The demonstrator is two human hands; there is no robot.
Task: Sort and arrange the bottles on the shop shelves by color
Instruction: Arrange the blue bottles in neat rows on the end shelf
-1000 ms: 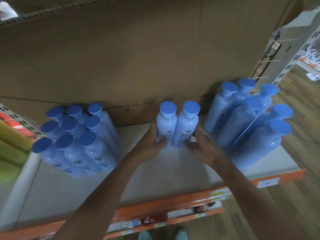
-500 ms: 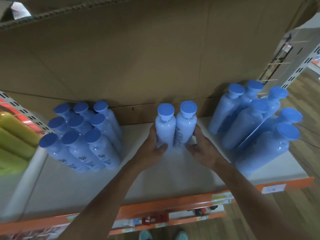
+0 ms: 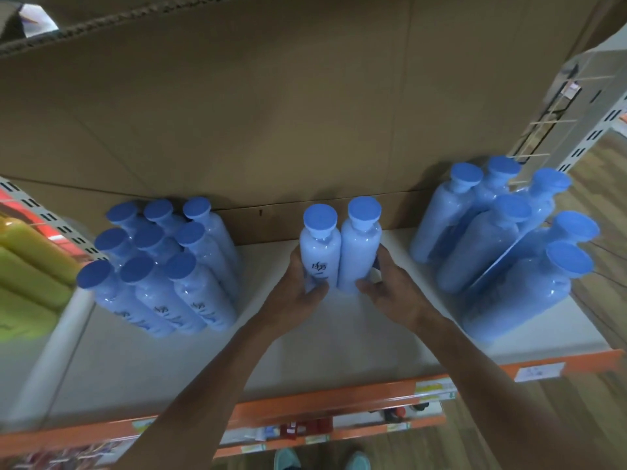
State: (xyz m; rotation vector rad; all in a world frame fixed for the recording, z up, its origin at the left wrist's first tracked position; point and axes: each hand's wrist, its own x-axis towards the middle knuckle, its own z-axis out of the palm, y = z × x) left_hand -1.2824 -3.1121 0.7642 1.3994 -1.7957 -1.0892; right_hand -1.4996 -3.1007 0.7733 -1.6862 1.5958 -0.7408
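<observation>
Centrally on the pale grey shelf board (image 3: 339,344), two pale blue plastic bottles with darker blue round caps are clasped side by side between both hands. The left bottle (image 3: 320,256) is gripped by the left hand (image 3: 298,300): its fingers (image 3: 314,289) are curled closed around the lower body, the thumb laid across the front just below a dark printed mark. The right bottle (image 3: 359,252) is gripped by the right hand (image 3: 395,293), whose fingers (image 3: 383,262) are wrapped around the outer side while the thumb is pressed against the base at the front. The two bottles are touching along their sides and are held upright, caps toward the camera; whether their bases rest on the shelf cannot be told, since they are hidden by the hands.

To the left, well apart, a block of nine matching blue bottles (image 3: 163,269) is stood in three rows of three. To the right, a looser group of blue bottles (image 3: 502,239) is seen, some leaning on one another. Behind everything a brown cardboard sheet (image 3: 271,113) is set as a backing. At the far left edge, yellow-green bottles (image 3: 30,262) are partly visible. Along the front of the shelf an orange edge strip (image 3: 322,398) with price labels is fitted.
</observation>
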